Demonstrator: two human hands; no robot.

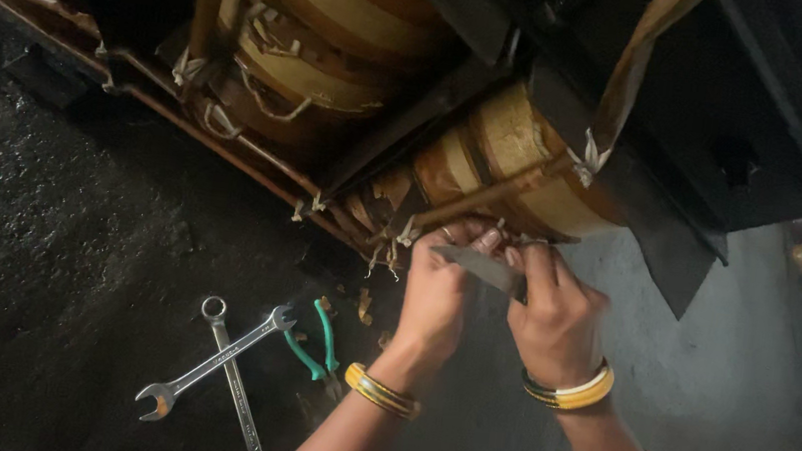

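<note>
while both hands work close together below the wound coil [519, 158], we hold a flat grey strip [482, 267] between them. our left hand [433, 295] has its fingers [465, 235] curled shut around the strip's near end, knuckles up against the coil's lower edge. our right hand [556, 319] pinches the strip's other end, fingers closed on it. the strip lies just under the coil, beside the copper bar [485, 197] that crosses it and the white ties [407, 233] knotted there. on the dark floor [46, 246] to our left, two crossed spanners [219, 361] lie touching, with green-handled pliers [317, 342] just beside them. yellow bangles [382, 392] sit on both wrists.
</note>
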